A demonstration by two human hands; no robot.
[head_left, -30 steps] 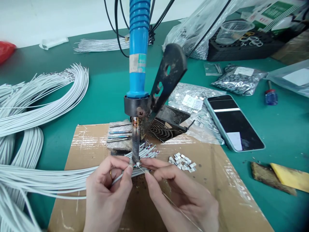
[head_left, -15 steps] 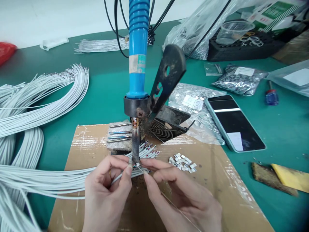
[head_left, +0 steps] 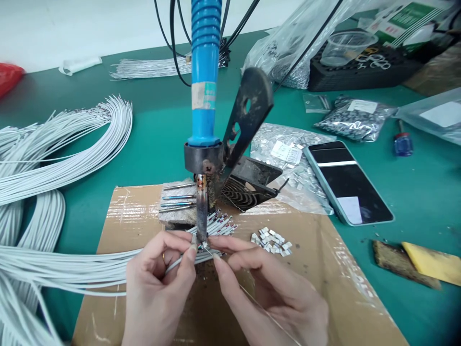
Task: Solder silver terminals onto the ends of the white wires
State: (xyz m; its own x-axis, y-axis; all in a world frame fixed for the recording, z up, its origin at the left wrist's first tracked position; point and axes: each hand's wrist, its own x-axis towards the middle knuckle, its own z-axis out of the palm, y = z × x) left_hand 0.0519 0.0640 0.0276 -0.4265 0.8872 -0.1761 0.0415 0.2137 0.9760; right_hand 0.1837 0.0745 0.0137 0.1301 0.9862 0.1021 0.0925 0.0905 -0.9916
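Observation:
A blue-handled soldering iron (head_left: 204,86) stands fixed tip-down in a dark metal stand (head_left: 248,120) over a cardboard sheet (head_left: 342,288). My left hand (head_left: 158,288) pinches the end of a thin white wire (head_left: 176,262) and holds it right at the iron's tip (head_left: 201,235). My right hand (head_left: 273,293) pinches a fine strand of solder wire (head_left: 252,300), its end also touching the tip. A fan of white wire ends (head_left: 223,223) lies just behind the tip. A small heap of metal pieces (head_left: 273,240) sits to the right of my fingers.
Large bundles of white wires (head_left: 54,154) cover the green table's left side. A phone (head_left: 345,182) lies to the right, with bags of small parts (head_left: 355,117), a small screwdriver (head_left: 401,142), a yellow sponge (head_left: 430,269) and a black tray (head_left: 360,67) around it. Black cables (head_left: 173,43) hang behind.
Both hands stay pinched at the iron's tip with only tiny shifts. The view has drifted slightly.

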